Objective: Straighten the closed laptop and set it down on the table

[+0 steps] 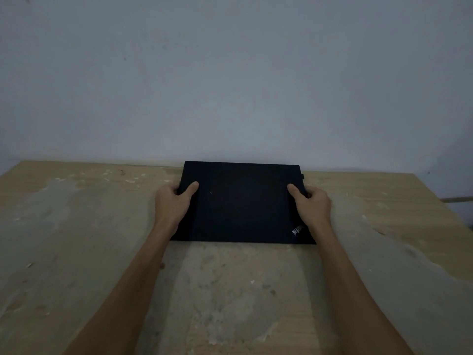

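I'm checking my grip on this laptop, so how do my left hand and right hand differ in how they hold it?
The left hand grips the left edge of the closed black laptop; the right hand grips the right edge. The right hand's wrist lies beside the silver logo at the near corner; the left hand's side shows no logo. Both lay a thumb on the lid, at about the same distance along it.

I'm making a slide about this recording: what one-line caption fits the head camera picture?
Both hands, left and right, grip the side edges of a closed black laptop on a worn wooden table by a plain wall.
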The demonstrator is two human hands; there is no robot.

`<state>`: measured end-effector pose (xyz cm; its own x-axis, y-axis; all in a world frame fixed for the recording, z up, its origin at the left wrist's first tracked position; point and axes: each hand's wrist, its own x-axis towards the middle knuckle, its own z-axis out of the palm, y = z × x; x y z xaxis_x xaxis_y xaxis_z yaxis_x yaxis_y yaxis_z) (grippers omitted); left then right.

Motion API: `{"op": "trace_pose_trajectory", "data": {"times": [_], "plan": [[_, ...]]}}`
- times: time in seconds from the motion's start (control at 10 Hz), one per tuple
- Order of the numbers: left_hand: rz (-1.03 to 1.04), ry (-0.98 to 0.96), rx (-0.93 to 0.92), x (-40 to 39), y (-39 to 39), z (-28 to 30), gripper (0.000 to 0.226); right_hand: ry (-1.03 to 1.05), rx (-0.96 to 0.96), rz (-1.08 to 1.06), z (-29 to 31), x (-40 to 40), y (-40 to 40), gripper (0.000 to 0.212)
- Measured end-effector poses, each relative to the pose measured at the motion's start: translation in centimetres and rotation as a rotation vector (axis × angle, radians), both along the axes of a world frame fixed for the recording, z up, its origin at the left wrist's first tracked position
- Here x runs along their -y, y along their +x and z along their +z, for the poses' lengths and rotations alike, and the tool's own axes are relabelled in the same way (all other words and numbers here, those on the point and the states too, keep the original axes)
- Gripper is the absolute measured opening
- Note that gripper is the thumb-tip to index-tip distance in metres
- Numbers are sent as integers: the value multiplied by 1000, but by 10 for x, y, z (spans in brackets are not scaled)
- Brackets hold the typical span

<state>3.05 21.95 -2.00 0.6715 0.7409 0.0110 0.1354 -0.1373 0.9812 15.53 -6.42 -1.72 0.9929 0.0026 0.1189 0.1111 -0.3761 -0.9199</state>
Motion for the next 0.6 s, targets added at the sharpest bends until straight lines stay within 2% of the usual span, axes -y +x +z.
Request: {"op": "trace_pose_trajectory", "data": {"times": [0.1,0.4,0.6], "plan": [[-18,37,17,-1,0,0,27,11,-8,2,-3,1,2,25],[-61,209,-70,-3,-4,-1,28,-130,27,48,1,4,-6,19],[-22,258,-72,3,-13,12,25,-210,20,19,15,4,-15,26]]}}
